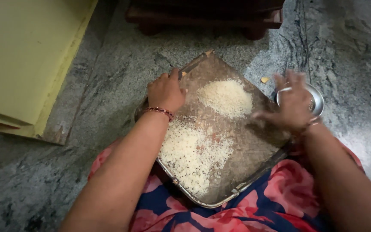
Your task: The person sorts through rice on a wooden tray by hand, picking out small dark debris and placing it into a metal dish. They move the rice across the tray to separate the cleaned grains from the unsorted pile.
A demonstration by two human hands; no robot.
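1. Here we see a wide metal tray (254, 146) resting on the person's lap, tilted over the flowered cloth (280, 193) of pink and dark blue.
2. On the tray lie two heaps of grain: a clean white heap (226, 98) near the far corner and a wider, speckled heap (192, 152) nearer the body.
3. The left hand (165, 92) has its grip closed over the tray's far left rim, a red beaded bangle (159, 111) on the wrist.
4. The right hand (293, 105) is blurred, fingers spread and holding nothing, above the tray's right edge.
5. Just beyond that hand we find a small steel bowl (316, 99) on the floor, partly hidden by it.
6. Around lies a grey stone floor (108, 86), with a yellow board (22, 60) to the left and dark wooden furniture (207, 17) at the top.
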